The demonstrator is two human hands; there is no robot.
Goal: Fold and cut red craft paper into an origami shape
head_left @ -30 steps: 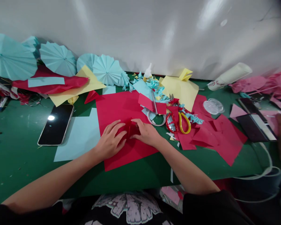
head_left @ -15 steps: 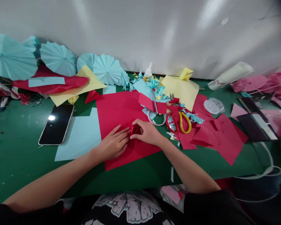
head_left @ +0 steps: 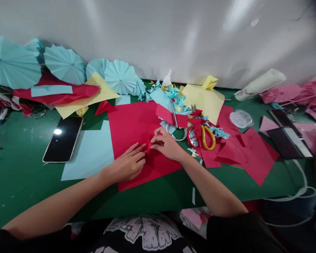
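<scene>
A large red paper sheet (head_left: 133, 119) lies on the green table, partly over a light blue sheet (head_left: 91, 151). Over its middle, my right hand (head_left: 167, 144) pinches a small folded piece of red paper (head_left: 149, 144) between thumb and fingers. My left hand (head_left: 130, 163) rests palm down on the red sheet, fingers stretched out, the tips touching the left side of the small piece. How the small piece is folded is hard to make out, red on red. Just beyond my right hand lie scissors with a white handle (head_left: 177, 133).
Scissors with red and yellow handles (head_left: 208, 137) lie to the right, among paper scraps and red sheets (head_left: 255, 154). A phone (head_left: 63, 140) is at the left. Pleated blue paper discs (head_left: 121, 77) lean along the back wall, near a glue bottle (head_left: 167, 78).
My right fingers have closed down and flattened the small red piece, which stood more open before. My left hand stays almost in place, its fingers slightly more bent.
</scene>
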